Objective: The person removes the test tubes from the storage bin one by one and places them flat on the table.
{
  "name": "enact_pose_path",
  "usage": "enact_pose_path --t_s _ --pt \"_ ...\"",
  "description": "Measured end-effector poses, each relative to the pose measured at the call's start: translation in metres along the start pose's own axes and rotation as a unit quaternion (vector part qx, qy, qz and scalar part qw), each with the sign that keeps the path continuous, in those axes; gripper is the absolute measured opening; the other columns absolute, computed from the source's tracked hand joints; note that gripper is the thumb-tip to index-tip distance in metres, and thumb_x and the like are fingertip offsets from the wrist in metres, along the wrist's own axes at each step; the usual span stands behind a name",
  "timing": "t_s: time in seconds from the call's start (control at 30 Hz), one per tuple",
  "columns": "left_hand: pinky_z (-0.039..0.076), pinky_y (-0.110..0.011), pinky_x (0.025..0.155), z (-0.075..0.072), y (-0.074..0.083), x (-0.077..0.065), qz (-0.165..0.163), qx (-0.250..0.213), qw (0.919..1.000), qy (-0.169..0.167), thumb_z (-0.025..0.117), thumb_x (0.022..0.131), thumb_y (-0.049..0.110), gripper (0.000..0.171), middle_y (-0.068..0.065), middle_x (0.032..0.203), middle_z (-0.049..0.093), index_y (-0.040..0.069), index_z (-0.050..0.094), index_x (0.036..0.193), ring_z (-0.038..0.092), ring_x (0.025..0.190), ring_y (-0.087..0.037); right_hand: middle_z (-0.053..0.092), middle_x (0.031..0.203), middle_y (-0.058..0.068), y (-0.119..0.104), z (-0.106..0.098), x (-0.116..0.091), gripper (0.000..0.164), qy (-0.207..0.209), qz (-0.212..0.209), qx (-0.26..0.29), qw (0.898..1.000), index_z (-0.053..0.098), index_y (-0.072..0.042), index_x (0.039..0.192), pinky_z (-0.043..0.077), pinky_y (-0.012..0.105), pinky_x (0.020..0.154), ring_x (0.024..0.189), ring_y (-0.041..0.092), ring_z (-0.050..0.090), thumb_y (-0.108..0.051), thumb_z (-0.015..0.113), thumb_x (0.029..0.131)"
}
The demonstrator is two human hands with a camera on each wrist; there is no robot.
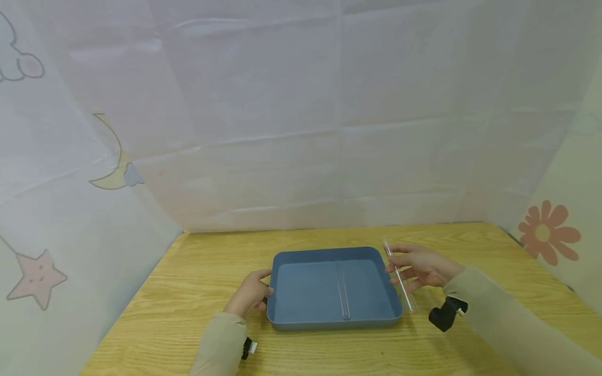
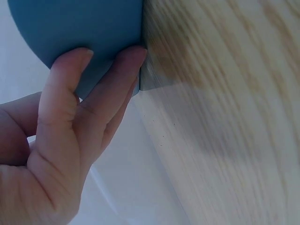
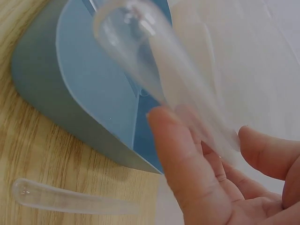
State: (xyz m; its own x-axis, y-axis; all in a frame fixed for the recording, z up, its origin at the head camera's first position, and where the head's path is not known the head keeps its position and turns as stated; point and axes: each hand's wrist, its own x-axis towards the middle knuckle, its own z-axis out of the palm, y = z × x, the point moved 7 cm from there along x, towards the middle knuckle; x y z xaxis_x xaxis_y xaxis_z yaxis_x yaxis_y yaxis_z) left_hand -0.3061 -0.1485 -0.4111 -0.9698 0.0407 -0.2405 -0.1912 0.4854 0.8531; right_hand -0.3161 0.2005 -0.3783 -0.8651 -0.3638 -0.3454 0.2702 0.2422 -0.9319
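My right hand [image 1: 420, 266] pinches a clear test tube [image 3: 140, 51] between thumb and fingers, beside the right rim of a blue rectangular tray [image 1: 310, 324]. The held tube slants, its rounded end toward the right wrist camera. Inside the tray, a second clear test tube [image 1: 343, 295] lies front to back, right of the middle. A third [image 3: 70, 201] lies on the table by the tray's right side, partly behind the held one in the head view. At the tray's left side, my left hand [image 1: 250, 292] rests nearly straight fingers [image 2: 65, 79] against the outer wall.
The wooden table [image 1: 188, 303] carries the tray near its middle. A pale printed sheet [image 1: 301, 130] hangs behind the table's far edge, and more sheets close off both sides. Black wrist mounts [image 1: 444, 313] sit at each cuff.
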Motion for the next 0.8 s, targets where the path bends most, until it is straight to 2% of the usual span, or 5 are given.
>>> enact_pose_path --t_s 0.2,0.47,0.8 --pt "0.043 -0.021 0.044 0.000 0.000 0.000 0.004 -0.002 1.0000 -0.001 0.054 0.091 -0.012 0.054 -0.020 0.102 0.065 -0.006 0.041 0.144 0.058 0.058 -0.016 0.063 0.100 0.009 0.002 -0.004 -0.001 0.065 -0.004 -0.009 0.001 1.000 0.012 0.004 0.152 0.055 0.036 0.060 0.084 0.023 0.065 -0.018 0.048 0.103" --pt "0.044 -0.021 0.044 0.000 0.000 -0.001 0.003 -0.001 1.0000 0.001 0.054 0.091 -0.012 0.055 -0.017 0.099 0.065 -0.006 0.041 0.144 0.059 0.060 -0.016 0.062 0.100 0.008 0.005 -0.010 -0.006 0.064 -0.002 -0.009 0.000 1.000 0.012 0.005 0.151 0.055 0.036 0.061 0.084 0.024 0.065 -0.019 0.048 0.103" --pt "0.044 -0.023 0.044 0.000 0.002 -0.002 0.008 0.004 1.0000 -0.003 0.055 0.091 -0.012 0.055 -0.016 0.092 0.066 -0.007 0.041 0.143 0.059 0.057 -0.017 0.062 0.101 0.007 0.006 -0.020 -0.016 0.070 0.008 -0.003 -0.014 1.000 0.005 0.005 0.152 0.055 0.035 0.061 0.085 0.022 0.065 -0.020 0.048 0.104"
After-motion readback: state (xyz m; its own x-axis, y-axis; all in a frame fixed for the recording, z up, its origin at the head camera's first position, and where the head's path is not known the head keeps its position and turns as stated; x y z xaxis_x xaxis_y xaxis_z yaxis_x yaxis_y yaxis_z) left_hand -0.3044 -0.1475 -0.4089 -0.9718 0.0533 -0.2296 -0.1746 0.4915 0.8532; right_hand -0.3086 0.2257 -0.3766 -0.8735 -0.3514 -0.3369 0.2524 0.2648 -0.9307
